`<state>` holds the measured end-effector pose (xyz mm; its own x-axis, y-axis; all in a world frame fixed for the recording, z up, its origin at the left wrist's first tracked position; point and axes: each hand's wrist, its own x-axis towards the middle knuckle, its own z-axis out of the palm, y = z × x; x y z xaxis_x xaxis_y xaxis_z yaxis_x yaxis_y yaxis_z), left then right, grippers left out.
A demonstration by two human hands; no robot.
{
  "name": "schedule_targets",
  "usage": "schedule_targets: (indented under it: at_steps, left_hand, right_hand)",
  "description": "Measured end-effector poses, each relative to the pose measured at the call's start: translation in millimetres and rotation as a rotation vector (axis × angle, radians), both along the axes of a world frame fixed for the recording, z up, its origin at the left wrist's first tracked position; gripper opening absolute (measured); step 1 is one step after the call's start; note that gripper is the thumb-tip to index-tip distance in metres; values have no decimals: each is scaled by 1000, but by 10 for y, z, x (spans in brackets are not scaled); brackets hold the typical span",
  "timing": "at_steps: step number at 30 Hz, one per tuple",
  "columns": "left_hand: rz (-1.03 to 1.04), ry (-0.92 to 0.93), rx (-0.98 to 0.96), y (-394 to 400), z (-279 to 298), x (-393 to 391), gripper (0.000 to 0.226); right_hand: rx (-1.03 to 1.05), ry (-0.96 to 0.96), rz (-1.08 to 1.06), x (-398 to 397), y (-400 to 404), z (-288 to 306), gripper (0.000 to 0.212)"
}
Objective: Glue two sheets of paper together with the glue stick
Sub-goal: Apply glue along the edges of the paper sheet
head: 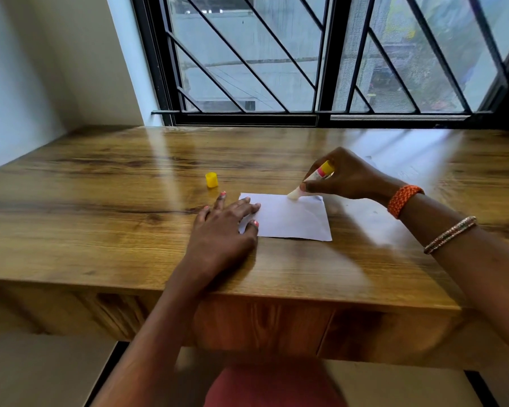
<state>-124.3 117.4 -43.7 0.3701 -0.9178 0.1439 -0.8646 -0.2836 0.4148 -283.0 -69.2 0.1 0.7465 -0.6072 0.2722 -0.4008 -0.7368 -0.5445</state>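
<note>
Right hand (346, 174) grips glue stick (318, 174), tip on paper (294, 217) top edge; left hand (228, 218), fingers spread, presses paper's left side.

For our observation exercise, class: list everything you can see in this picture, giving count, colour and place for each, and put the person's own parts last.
paper sheet: one visible, white, flat on the desk
glue stick: one, white with pink and yellow, tip on the paper's far edge
cap: one, yellow, standing on the desk left of the paper
desk: one, brown wood, under the window
window: black frame and bars, behind the desk
bracelets: orange one, beaded one, right wrist
left hand: flat on the paper's left end
right hand: grips the glue stick
</note>
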Motion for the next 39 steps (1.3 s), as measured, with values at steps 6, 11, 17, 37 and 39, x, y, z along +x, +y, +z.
schedule_targets:
  at_steps: [6, 11, 17, 37, 39]
  left_hand:
    - [-1, -7, -11, -7, -17, 8, 44]
    - [-4, -8, -15, -6, -17, 3, 44]
    - [-26, -19, -14, 33, -9, -9, 44]
    - [-73, -38, -394, 21, 45, -14, 36]
    - [-152, -38, -392, -46, 116, -83, 39]
  right_hand:
    - [4, -11, -3, -142, 11, 14, 23]
    - [27, -14, -24, -250, 15, 10, 21]
    - [30, -31, -49, -320, 27, 5, 19]
    - [-8, -74, -103, -456, 4, -41, 22]
    - [-11, -66, -112, -439, 20, -24, 23]
